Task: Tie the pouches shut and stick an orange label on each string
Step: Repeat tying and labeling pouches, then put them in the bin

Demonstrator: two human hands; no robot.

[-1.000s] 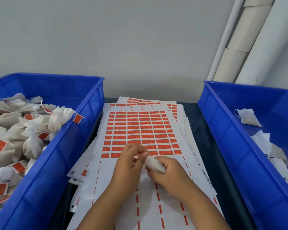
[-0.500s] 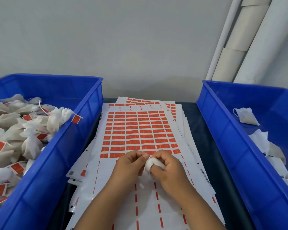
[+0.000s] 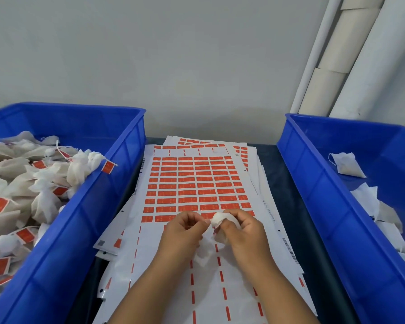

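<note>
Dark tabletop (image 3: 274, 183) between two blue bins, sheets of orange labels (image 3: 192, 183) spread down the middle. Over the near end of the top sheet, both hands meet on one small white pouch (image 3: 216, 220): right hand (image 3: 244, 232) curled round its bunched neck, left hand (image 3: 185, 230) pinching at it from the other side, perhaps on the string, too fine to make out. Pouch's crumpled body hangs below the fingers. Left bin (image 3: 84, 220) holds tied, labelled pouches; right bin (image 3: 318, 197) holds loose ones.

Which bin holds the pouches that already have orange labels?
The left bin, beside the left hand. Its pouches are bunched shut with orange labels on them; the pouches in the right bin show none.
</note>
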